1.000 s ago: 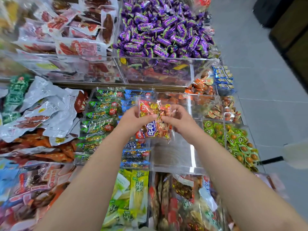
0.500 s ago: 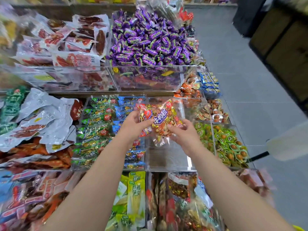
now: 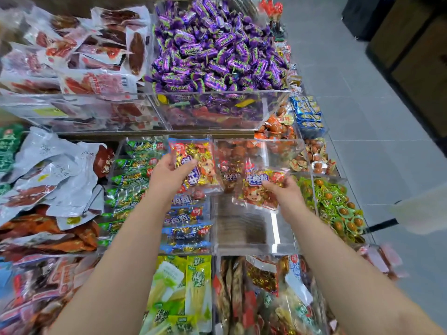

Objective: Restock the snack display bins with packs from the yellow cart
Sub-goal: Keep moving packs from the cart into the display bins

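Note:
My left hand (image 3: 169, 176) grips a clear snack pack with gold and red sweets and a blue label (image 3: 196, 163), held above the bin of blue-labelled packs (image 3: 186, 228). My right hand (image 3: 284, 192) holds a second, similar pack with a cartoon face (image 3: 261, 187), tilted over the nearly bare clear acrylic bin (image 3: 244, 228) in the middle of the display. The two packs are apart, one in each hand. The yellow cart is out of view.
Purple-wrapped candies (image 3: 217, 47) fill the raised bin behind. Green packs (image 3: 130, 180) lie left of my left hand, green-and-orange sweets (image 3: 336, 204) to the right. White and red meat packs (image 3: 48, 170) pile at far left. Grey floor (image 3: 375, 141) runs along the right.
My hands held the packs together in front of me; now they have separated, the left keeping one pack up and the right carrying the other out over the middle bin.

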Demonstrator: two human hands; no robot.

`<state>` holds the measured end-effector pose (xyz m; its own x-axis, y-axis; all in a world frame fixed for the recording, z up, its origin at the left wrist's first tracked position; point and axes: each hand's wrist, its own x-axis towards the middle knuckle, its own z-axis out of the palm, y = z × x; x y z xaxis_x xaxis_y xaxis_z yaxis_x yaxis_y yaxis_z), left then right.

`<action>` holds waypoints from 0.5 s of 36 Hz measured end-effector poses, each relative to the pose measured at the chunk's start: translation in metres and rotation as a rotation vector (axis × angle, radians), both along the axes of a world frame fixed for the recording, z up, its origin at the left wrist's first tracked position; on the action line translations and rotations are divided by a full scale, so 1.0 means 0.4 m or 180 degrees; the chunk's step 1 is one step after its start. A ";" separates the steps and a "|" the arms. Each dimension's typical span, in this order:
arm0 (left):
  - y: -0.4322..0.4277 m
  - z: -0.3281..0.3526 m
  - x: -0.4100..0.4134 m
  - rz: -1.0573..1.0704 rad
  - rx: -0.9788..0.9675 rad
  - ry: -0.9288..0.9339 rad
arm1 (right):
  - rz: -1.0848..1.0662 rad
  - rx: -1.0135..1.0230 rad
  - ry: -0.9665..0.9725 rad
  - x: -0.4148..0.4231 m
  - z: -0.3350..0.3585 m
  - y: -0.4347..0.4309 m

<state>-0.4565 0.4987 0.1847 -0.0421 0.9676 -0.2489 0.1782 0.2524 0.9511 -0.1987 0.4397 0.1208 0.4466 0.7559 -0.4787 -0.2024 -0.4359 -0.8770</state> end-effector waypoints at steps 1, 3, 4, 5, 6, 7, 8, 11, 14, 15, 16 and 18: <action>0.004 0.003 -0.004 0.0032 0.0021 0.0016 | 0.0090 -0.0038 -0.0153 -0.006 -0.016 0.003; 0.011 0.006 -0.009 0.0069 0.0033 0.0068 | 0.0189 -0.0071 -0.0245 -0.024 -0.051 0.017; 0.015 0.004 -0.011 0.0074 0.0006 0.0072 | 0.0196 -0.0078 -0.0239 -0.034 -0.071 0.028; 0.017 0.005 -0.010 0.0072 -0.0037 0.0071 | 0.0188 -0.0088 -0.0202 -0.045 -0.089 0.040; 0.020 0.003 -0.010 0.0069 -0.0078 0.0068 | 0.0178 -0.0094 -0.0133 -0.056 -0.106 0.052; 0.021 0.003 -0.011 0.0063 -0.0116 0.0047 | 0.0178 -0.0084 -0.0075 -0.069 -0.120 0.064; 0.023 0.000 -0.012 0.0072 -0.0152 0.0031 | 0.0187 -0.0045 -0.0049 -0.082 -0.133 0.076; 0.027 -0.011 -0.012 0.0098 -0.0231 0.0031 | 0.0326 0.0137 -0.0370 -0.115 -0.161 0.115; 0.032 -0.026 -0.018 0.0120 -0.0280 -0.0020 | 0.0542 0.0173 -0.0935 -0.139 -0.174 0.148; 0.033 -0.029 -0.019 0.0123 -0.0291 -0.0044 | 0.0605 0.0129 -0.1240 -0.145 -0.179 0.155; 0.032 -0.030 -0.019 0.0113 -0.0294 -0.0076 | 0.0658 0.0046 -0.1543 -0.148 -0.186 0.157; 0.034 -0.031 -0.020 0.0099 -0.0316 -0.0080 | 0.0733 -0.0193 -0.1879 -0.153 -0.199 0.153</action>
